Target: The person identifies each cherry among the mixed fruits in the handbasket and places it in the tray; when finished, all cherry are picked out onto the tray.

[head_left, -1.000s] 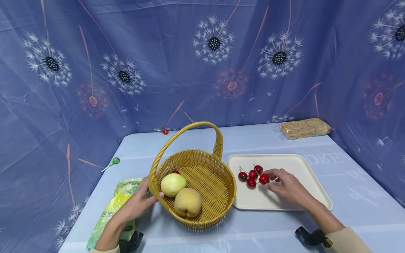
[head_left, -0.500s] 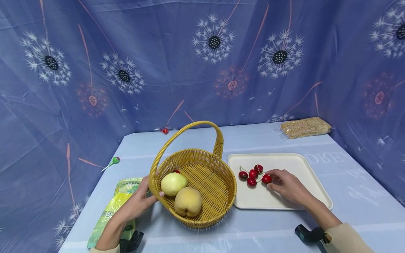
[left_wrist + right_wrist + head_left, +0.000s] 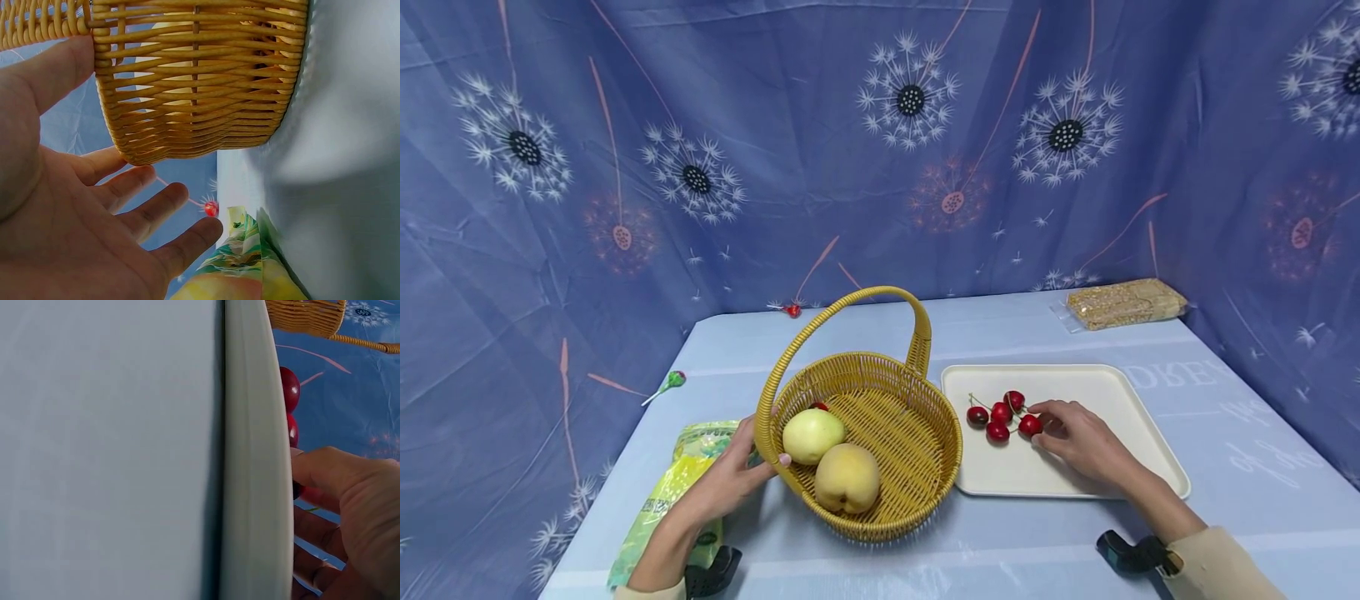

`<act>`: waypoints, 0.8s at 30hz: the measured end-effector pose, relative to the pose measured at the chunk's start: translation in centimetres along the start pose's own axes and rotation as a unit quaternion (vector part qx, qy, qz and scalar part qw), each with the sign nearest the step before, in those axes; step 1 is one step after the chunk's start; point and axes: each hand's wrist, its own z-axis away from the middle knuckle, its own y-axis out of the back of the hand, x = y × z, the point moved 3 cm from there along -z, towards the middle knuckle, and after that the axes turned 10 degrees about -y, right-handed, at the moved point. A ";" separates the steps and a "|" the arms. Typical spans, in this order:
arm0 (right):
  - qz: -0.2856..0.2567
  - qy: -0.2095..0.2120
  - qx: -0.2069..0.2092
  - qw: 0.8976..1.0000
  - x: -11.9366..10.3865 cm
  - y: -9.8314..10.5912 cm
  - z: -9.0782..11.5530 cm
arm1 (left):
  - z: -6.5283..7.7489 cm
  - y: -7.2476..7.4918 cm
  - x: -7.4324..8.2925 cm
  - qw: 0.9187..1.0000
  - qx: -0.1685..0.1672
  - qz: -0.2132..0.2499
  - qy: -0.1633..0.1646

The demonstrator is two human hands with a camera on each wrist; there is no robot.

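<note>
My left hand (image 3: 730, 479) holds the yellow wicker basket (image 3: 917, 508) at its left side, thumb over the rim and forefinger against the outer wall in the left wrist view. Inside lie a pale green round fruit (image 3: 812, 436), a yellow peach (image 3: 847, 478) and a mostly hidden red fruit (image 3: 818, 407). Over the white tray (image 3: 1105, 392), my right hand (image 3: 1078, 437) pinches a red cherry (image 3: 1029, 426) between thumb and forefinger. Several more cherries (image 3: 997, 432) with stems lie just left of it. The tray's rim (image 3: 259, 456) hides part of the fingers in the right wrist view.
Green-yellow plastic packets (image 3: 670, 500) lie beneath my left forearm. A green lollipop (image 3: 675, 379) is at the table's left edge, a red lollipop (image 3: 792, 311) at the back. A clear-wrapped tan packet (image 3: 1123, 304) sits at the back right, before a blue curtain (image 3: 805, 167).
My right fingers have closed in around the rightmost cherry, which shifted slightly to the right, then a little back. The left hand and basket stay in place.
</note>
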 end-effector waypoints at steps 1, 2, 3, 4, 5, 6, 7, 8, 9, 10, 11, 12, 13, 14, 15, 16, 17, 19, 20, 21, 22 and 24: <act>0.000 0.001 0.002 1.000 -0.1 0.1 0.1 | 0.0 0.0 0.0 1.000 0.000 0.000 0.000; 0.000 0.003 0.005 1.000 -0.2 0.1 0.1 | 0.0 0.0 0.0 1.000 0.000 0.000 0.001; 0.001 0.006 0.007 1.000 -0.3 0.2 0.2 | 0.0 0.0 0.0 1.000 0.000 0.000 0.001; 0.002 0.009 0.010 1.000 -0.4 0.3 0.2 | 0.0 0.0 0.0 1.000 0.000 -0.001 0.002; 0.004 0.012 0.013 1.000 -0.5 0.3 0.3 | 0.0 0.0 0.1 1.000 0.001 -0.002 0.002; 0.006 0.014 0.018 1.000 -0.7 0.4 0.3 | 0.0 0.0 0.1 1.000 0.001 -0.003 0.003; 0.007 0.019 0.021 1.000 -0.8 0.5 0.3 | 0.0 0.0 0.1 1.000 0.002 -0.004 0.003; 0.009 0.022 0.026 0.999 -1.0 0.5 0.4 | 0.0 0.0 0.1 1.000 0.002 -0.005 0.004; 0.010 0.027 0.031 0.999 -1.3 0.6 0.4 | 0.0 0.1 0.1 1.000 0.003 -0.005 0.004; 0.011 0.034 0.036 0.999 -1.5 0.6 0.4 | 0.0 0.1 0.1 1.000 0.003 -0.005 0.004; 0.011 0.043 0.041 0.998 -1.8 0.7 0.4 | 0.0 0.1 0.2 1.000 0.003 -0.004 0.004; 0.010 0.052 0.045 0.998 -2.2 0.8 0.4 | 0.0 0.1 0.2 1.000 0.004 -0.004 0.003; 0.010 0.062 0.049 0.997 -2.6 0.8 0.4 | 0.0 0.1 0.2 1.000 0.004 -0.003 0.002; 0.010 0.072 0.054 0.996 -3.1 0.9 0.3 | 0.0 0.1 0.2 1.000 0.004 -0.002 0.001; 0.009 0.082 0.057 0.995 -3.6 1.0 0.3 | 0.0 0.1 0.2 1.000 0.004 -0.001 0.001; 0.005 0.092 0.058 0.994 -4.1 1.1 0.3 | 0.0 0.1 0.2 1.000 0.004 -0.001 0.000; 0.002 0.101 0.057 0.993 -4.6 1.2 0.2 | 0.0 0.1 0.2 1.000 0.005 -0.001 -0.001; -0.001 0.116 0.059 0.991 -5.8 1.4 0.0 | 0.0 0.1 0.2 1.000 0.007 0.002 -0.004; -0.003 0.123 0.059 0.991 -6.3 1.5 0.0 | 0.0 0.1 0.2 1.000 0.008 0.003 -0.006; -0.006 0.129 0.058 0.990 -6.9 1.7 -0.1 | 0.0 0.1 0.2 1.000 0.009 0.004 -0.008; -0.008 0.135 0.056 0.989 -7.6 1.8 -0.2 | 0.1 0.0 0.1 1.000 0.011 0.005 -0.009; -0.007 0.147 0.055 0.988 -8.8 2.0 -0.3 | 0.1 0.0 0.1 1.000 0.012 0.009 -0.013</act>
